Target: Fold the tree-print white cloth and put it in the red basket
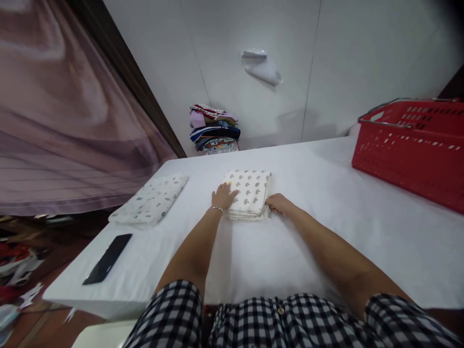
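Note:
A folded cream cloth with rows of grey mushroom-like prints point(248, 191) lies in layers on the white-covered table point(290, 261). My left hand point(224, 195) rests on its left side, fingers spread flat over the top layer, a bracelet at the wrist. At the lower right corner, the fingers of my right hand point(281, 204) are pinched on the cloth's edge. Off to the left lies a second folded white cloth with small dark prints point(152, 198), apart from both hands.
A dark phone-like slab point(108, 258) lies near the table's left edge. The red basket point(409, 154) with a metal handle stands at the right. Against the wall is a stack of folded clothes point(214, 130). A pinkish curtain point(72, 106) hangs at left.

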The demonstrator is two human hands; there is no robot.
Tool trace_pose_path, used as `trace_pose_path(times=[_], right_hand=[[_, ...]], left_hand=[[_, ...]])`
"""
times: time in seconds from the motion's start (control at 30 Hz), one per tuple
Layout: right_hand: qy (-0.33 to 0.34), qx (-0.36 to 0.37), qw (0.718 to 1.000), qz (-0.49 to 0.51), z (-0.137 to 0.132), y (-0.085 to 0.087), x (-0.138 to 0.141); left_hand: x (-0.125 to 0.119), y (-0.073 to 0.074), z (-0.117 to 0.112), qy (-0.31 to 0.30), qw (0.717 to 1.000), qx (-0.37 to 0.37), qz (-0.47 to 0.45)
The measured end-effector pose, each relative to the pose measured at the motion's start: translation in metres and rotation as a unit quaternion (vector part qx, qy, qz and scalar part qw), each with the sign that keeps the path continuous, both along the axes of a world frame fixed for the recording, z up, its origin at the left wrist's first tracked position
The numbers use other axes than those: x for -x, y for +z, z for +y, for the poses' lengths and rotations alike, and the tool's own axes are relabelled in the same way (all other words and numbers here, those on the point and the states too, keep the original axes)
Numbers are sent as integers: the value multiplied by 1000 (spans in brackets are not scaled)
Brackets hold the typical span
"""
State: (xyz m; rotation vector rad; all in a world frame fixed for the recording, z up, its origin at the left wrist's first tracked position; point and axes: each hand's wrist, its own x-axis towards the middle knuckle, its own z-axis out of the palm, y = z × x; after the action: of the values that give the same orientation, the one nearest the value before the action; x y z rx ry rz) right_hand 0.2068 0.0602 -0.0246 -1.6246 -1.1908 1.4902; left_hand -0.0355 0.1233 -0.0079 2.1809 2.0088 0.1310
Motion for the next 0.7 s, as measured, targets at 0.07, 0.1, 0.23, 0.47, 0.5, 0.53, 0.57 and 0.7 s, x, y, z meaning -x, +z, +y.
trace_pose_path(times=[0.07, 0.1, 0.23, 0.47, 0.5, 0.53, 0.57, 0.7], right_hand=[[0, 4, 1000, -3, 1, 1, 0], [1, 7, 1000, -3, 1, 1, 0], [6, 22, 1000, -7, 4, 4, 2], [-2, 22, 1000, 11, 6, 4, 5], [0, 24, 1000, 18, 5, 4, 4], [4, 28, 999, 24, 5, 5, 2], [8, 36, 999, 30, 4, 6, 0], [17, 62, 997, 52, 5, 10, -6]], left_hand=[[1, 3, -1, -1, 1000, 3, -3], [1, 4, -2, -1, 1000, 4, -4], [-8, 12, -7, -13, 1000, -20, 6], [-60, 10, -36, -168, 984, -43, -31], [-64, 8, -40, -192, 980, -37, -37], [-67, 6, -42, -207, 977, -31, -43], [-68, 5, -44, -212, 976, -24, -49], [-66, 7, -44, -189, 979, -4, -80]])
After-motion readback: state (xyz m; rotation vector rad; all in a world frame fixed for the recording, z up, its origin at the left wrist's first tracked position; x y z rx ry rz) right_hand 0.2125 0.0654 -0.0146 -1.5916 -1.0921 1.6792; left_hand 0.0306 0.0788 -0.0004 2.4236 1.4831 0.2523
